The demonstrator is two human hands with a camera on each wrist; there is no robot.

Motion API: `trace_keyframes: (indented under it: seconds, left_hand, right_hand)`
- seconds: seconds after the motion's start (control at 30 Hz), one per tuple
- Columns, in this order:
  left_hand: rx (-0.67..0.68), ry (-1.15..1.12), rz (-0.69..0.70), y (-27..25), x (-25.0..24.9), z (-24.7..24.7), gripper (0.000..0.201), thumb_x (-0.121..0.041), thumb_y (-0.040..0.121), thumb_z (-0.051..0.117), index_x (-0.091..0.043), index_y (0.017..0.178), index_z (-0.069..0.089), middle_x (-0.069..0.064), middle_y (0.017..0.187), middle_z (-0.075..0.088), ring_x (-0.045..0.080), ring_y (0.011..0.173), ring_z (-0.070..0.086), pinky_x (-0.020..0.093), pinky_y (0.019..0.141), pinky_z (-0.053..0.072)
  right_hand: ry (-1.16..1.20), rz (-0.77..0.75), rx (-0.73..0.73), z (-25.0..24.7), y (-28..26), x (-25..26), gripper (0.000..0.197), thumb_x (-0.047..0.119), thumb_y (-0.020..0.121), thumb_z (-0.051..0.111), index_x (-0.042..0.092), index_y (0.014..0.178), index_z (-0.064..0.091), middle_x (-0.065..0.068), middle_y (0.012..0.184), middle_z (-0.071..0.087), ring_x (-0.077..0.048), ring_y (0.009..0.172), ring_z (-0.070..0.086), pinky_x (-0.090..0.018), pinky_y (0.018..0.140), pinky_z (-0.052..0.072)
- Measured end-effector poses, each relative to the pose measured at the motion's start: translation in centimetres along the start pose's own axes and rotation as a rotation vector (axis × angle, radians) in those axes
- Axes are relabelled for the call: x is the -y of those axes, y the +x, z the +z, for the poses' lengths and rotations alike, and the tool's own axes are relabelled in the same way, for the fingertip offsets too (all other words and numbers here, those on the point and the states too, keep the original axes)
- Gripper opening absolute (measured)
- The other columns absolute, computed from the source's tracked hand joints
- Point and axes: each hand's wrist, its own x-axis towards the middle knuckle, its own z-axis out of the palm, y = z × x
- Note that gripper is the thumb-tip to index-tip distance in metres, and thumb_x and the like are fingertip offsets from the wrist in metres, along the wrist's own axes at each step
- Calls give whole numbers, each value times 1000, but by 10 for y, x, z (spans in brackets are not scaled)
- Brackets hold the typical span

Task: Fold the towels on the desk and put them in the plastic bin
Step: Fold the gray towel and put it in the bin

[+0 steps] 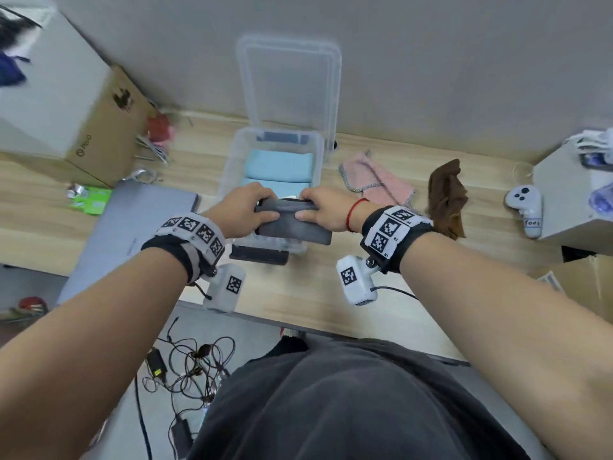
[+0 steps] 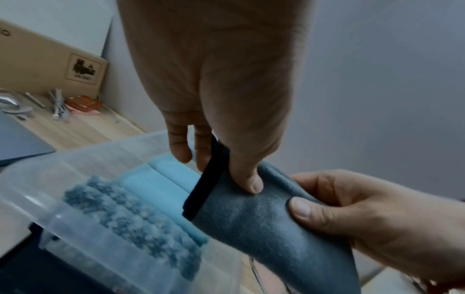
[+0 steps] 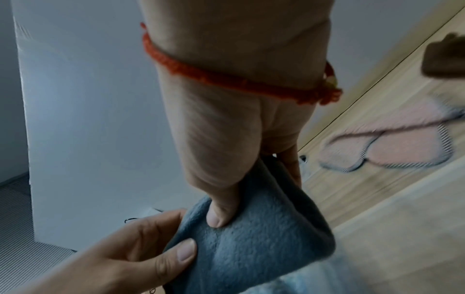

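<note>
I hold a folded grey towel [image 1: 292,224] over the near end of the clear plastic bin [image 1: 232,161]. My left hand [image 1: 245,210] pinches its left end, thumb on top and fingers beneath. My right hand [image 1: 320,210] pinches its right end the same way. In the left wrist view the grey towel [image 2: 264,222] hangs above the bin [image 2: 83,165], where a light blue towel [image 2: 163,179] lies folded. In the right wrist view my right hand's thumb presses into the grey towel [image 3: 251,244]. A pink towel [image 1: 378,180] and a brown towel [image 1: 446,197] lie unfolded on the desk to the right.
The bin's lid [image 1: 288,81] leans on the wall behind it. A closed laptop [image 1: 139,234] lies left of the bin, with a cardboard box [image 1: 83,104] beyond it. A white controller [image 1: 525,204] and a grey box [image 1: 577,197] sit far right. Cables [image 1: 189,363] lie on the floor.
</note>
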Motion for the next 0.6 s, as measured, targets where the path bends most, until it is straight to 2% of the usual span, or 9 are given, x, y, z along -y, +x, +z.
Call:
trace_keyframes:
  seconds: [0.07,0.17,0.27,0.33,0.4,0.5,0.6]
  left_hand:
    - [78,17,-19,-1,20,-9,15,-24,92,63,-13,102,63,-3,87,53,20,84,50,26,68,28]
    - [229,25,-47,0,59,-19,8,-30,94,59,-22,97,59,-9,79,52,17,81,50,28,69,32]
    - [343,36,-46,4,82,-13,16,-34,95,57,-18,91,56,-4,79,53,17,76,50,27,62,34]
    - [334,22,-23,11,94,-6,19,-33,94,58,-15,93,59,0,82,57,19,76,51,23,60,35]
    - [297,-2,-18,16,100,2,20,-32,93,59,-14,101,63,2,87,61,19,78,52,25,61,36]
    - [259,-2,-15,25,106,11,22,-32,93,60,-12,103,65,2,87,60,21,81,54,30,70,39]
    - [221,-4,-5,35,114,19,21,-28,93,60,-10,101,65,6,91,63,27,90,58,35,79,45]
  right_hand:
    - [15,8,52,8,19,13,33,37,96,55,9,111,59,-7,101,62,-28,93,57,-34,78,43]
    - [42,60,158,24,51,32,37,38,97,53,6,115,59,-10,109,63,-27,97,57,-35,83,43]
    - [52,122,243,40,72,37,38,37,98,52,3,113,59,-13,110,63,-29,99,57,-34,83,42]
    - [42,172,247,48,82,38,38,37,98,51,3,114,58,-12,111,62,-28,98,56,-32,79,40]
    - [20,207,214,51,86,35,37,37,99,51,5,116,57,-9,109,59,-26,95,53,-29,76,35]
    - [-16,247,146,57,91,29,40,37,98,52,10,127,56,-8,120,60,-27,109,55,-26,81,35]
    - [-34,300,66,65,98,25,36,33,97,55,12,126,57,-10,124,61,-29,113,55,-31,90,41]
